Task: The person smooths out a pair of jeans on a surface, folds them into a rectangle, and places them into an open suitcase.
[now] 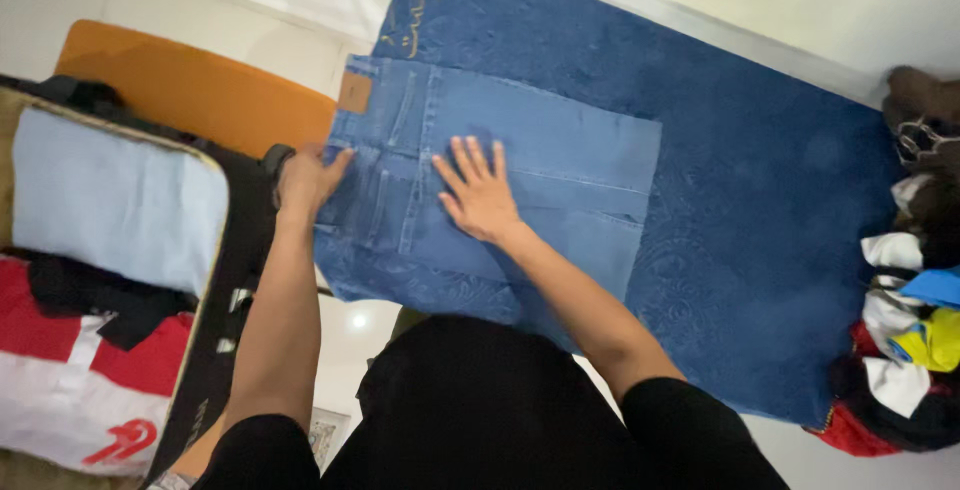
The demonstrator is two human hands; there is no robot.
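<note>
A pair of folded blue jeans (560,150) lies flat on a dark blue patterned cloth (760,210). My right hand (478,190) rests palm down on the jeans near their middle, fingers spread. My left hand (308,178) is at the waistband end of the jeans, at the cloth's left edge, fingers touching the denim. A brown leather patch (354,92) shows on the waistband. Neither hand holds anything.
An open suitcase (215,280) at the left holds a folded light blue garment (110,200), black cloth and a red and white garment (70,390). An orange board (200,85) lies behind it. A heap of mixed clothes (915,330) sits at the right edge.
</note>
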